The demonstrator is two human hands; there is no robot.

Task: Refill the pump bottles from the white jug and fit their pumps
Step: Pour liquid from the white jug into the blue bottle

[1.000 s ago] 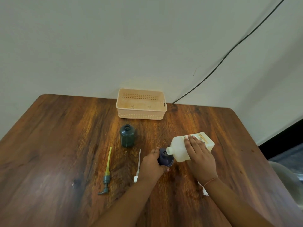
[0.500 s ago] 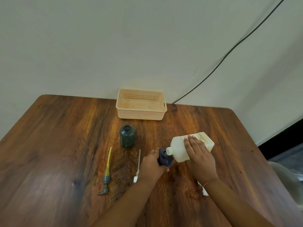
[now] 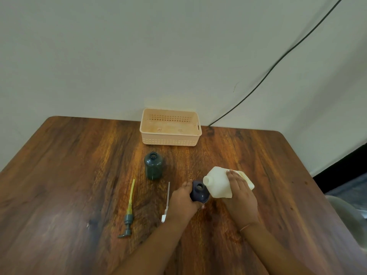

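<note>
Our left hand [image 3: 183,201] wraps the navy bottle [image 3: 199,191] at lower centre, hiding most of its body. Our right hand [image 3: 239,192] grips the white jug [image 3: 218,184], tilted with its spout at the bottle's mouth; we cannot see any liquid. Left of them lie two pumps [image 3: 128,213], the white one [image 3: 166,203] partly hidden, below a green bottle [image 3: 153,165].

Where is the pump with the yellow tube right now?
The grey pump with the yellow tube lies flat on the wooden table, left of centre, below the dark green bottle and beside the white pump.
</note>
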